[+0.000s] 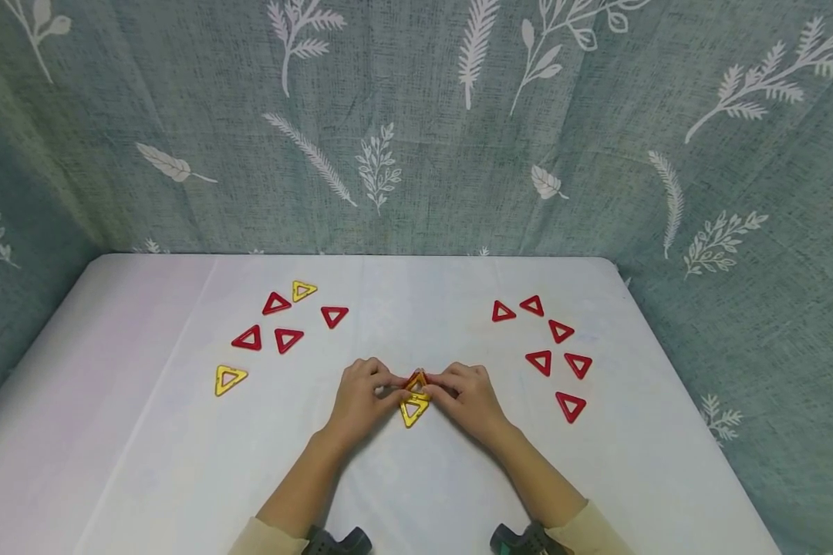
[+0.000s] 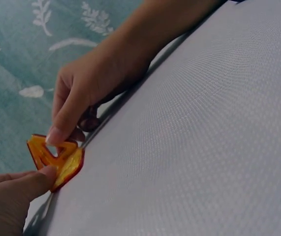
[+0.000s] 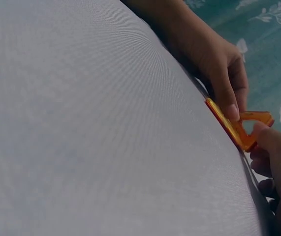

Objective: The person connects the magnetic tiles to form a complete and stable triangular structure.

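Both hands meet near the middle of the white table over a small cluster of joined triangular magnetic tiles. One yellow tile (image 1: 408,422) lies flat on the near side, its tip toward the person. Behind it, further tiles stand raised and leaning together, orange (image 2: 35,146) in the left wrist view, with red edges showing in the head view. My left hand (image 1: 361,397) pinches the raised tiles from the left, thumb low by the joint. From the right, my right hand (image 1: 475,401) pinches them between thumb and index finger. Fingertips partly hide the far side.
Several loose red tiles (image 1: 288,331) and two yellow tiles (image 1: 219,381) lie at the left of the table (image 1: 180,478). More red tiles (image 1: 571,416) are scattered at the right. A green leaf-patterned cloth (image 1: 430,216) hangs behind the table's far edge.
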`<action>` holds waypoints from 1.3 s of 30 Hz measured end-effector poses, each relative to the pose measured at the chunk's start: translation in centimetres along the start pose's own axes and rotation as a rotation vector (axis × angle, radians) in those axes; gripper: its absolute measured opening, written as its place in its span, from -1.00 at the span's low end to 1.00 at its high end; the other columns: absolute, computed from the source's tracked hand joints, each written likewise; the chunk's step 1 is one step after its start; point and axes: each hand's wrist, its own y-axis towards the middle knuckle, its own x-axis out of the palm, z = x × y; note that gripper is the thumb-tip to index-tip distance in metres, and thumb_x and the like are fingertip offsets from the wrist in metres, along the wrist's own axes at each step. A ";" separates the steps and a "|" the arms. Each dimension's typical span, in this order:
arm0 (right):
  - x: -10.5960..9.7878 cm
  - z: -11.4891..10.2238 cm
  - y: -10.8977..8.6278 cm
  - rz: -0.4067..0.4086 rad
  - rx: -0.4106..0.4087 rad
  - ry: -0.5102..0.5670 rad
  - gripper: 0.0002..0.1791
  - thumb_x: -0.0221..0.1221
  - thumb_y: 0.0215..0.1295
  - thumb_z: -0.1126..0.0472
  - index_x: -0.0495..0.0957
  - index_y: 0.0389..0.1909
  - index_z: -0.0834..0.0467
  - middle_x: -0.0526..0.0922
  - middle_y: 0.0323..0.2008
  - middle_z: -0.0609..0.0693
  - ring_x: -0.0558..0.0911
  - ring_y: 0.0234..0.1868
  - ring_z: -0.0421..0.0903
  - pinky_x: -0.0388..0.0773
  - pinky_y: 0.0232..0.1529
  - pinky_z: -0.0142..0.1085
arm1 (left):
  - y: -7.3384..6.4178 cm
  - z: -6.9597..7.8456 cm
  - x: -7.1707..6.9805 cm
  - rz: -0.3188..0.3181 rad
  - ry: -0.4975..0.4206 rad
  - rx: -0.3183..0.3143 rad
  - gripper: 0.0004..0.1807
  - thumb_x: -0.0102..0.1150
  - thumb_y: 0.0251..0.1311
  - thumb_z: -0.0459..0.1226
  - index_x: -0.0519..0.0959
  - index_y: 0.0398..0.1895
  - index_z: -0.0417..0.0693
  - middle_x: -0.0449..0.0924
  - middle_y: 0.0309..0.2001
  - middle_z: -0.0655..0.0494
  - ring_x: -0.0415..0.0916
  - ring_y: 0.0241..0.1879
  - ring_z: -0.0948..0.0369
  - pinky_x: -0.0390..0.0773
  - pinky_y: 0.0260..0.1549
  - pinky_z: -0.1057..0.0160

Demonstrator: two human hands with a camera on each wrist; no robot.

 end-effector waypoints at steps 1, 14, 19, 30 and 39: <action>0.0 0.0 0.0 -0.006 0.003 0.000 -0.74 0.37 0.04 0.14 0.72 -0.22 0.14 0.55 -0.51 -0.16 0.41 -0.48 -0.31 0.23 -0.24 -0.26 | 0.0 0.0 0.0 -0.003 -0.005 -0.005 -0.79 0.46 -0.09 -0.18 0.74 -0.33 -0.01 0.38 -0.45 0.28 0.28 -0.34 0.26 0.28 -0.20 0.16; -0.2 -0.8 0.0 -0.150 -0.048 -0.144 -0.32 0.43 -0.20 -0.22 0.65 -0.03 0.07 0.57 -0.31 -0.12 0.51 -0.26 -0.18 0.26 -0.11 -0.14 | 0.3 0.1 -0.5 -0.153 0.105 0.044 -0.55 0.14 0.22 -0.06 0.54 0.16 0.03 0.52 -0.27 0.15 0.37 -0.24 0.16 0.24 0.03 0.01; -0.2 -1.3 -0.1 -0.231 -0.073 -0.277 -0.10 0.35 -0.29 -0.43 0.57 0.09 0.04 0.49 -0.24 -0.10 0.42 -0.25 -0.16 0.24 -0.09 -0.14 | 0.4 0.3 -0.9 -0.216 0.066 0.044 -0.64 -0.03 0.35 -0.16 0.54 0.16 0.06 0.52 -0.26 0.19 0.36 -0.21 0.20 0.19 0.07 0.02; -0.7 -1.1 0.1 -0.343 -0.082 -0.278 -0.09 0.33 -0.23 -0.42 0.52 0.14 0.05 0.45 -0.15 -0.08 0.40 -0.15 -0.13 0.24 -0.03 -0.14 | 0.2 -0.2 -1.2 -0.198 -0.015 0.046 -0.67 0.11 0.24 -0.16 0.61 0.05 0.03 0.51 -0.28 0.26 0.36 -0.21 0.25 0.23 0.07 0.02; -1.7 0.6 0.5 -0.308 -0.093 -0.092 -0.31 0.42 -0.09 -0.13 0.57 0.11 0.06 0.50 -0.17 -0.10 0.44 -0.12 -0.18 0.32 -0.06 -0.20 | 0.2 -0.6 -1.4 -0.160 0.045 0.073 -0.63 0.25 0.04 -0.12 0.62 -0.04 0.07 0.50 -0.26 0.24 0.33 -0.21 0.24 0.32 -0.07 0.11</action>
